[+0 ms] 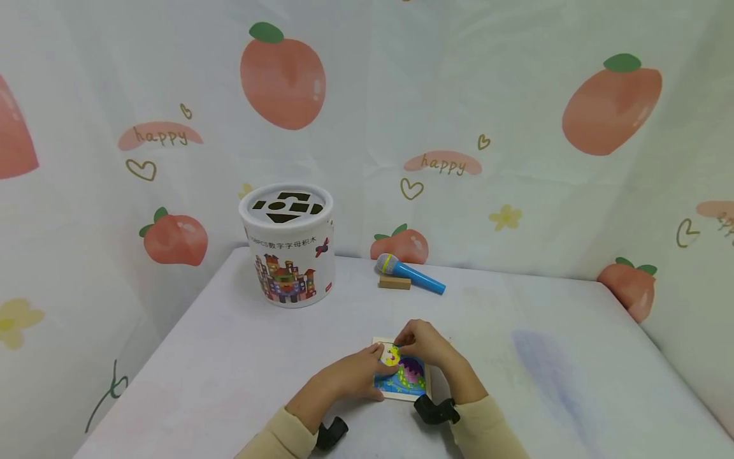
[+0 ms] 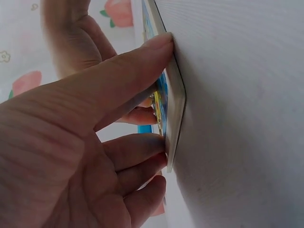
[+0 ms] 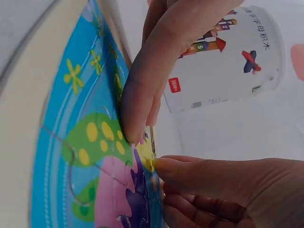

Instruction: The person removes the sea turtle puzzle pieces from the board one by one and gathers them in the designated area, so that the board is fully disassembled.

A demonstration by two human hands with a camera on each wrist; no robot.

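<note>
A small jigsaw puzzle [image 1: 395, 385] with a pale frame and a blue sea picture lies on the table before me. My left hand [image 1: 351, 375] holds it at the left side, thumb by the near corner and other fingers along the edge. Its forefinger reaches across and presses on the picture, beside a yellow-patterned puzzle piece [image 1: 391, 355]. From the far side my right hand [image 1: 427, 345] pinches at that yellow piece, its thumb tip at the yellow part in the right wrist view. A pink and purple shape shows on the puzzle [image 3: 111, 190].
A white lidded bucket [image 1: 292, 255] with shape cut-outs stands at the back left. Behind the puzzle lie a blue toy microphone [image 1: 418, 278] and a small wooden block [image 1: 394, 283]. A fruit-print cloth [image 1: 367, 127] hangs behind the table.
</note>
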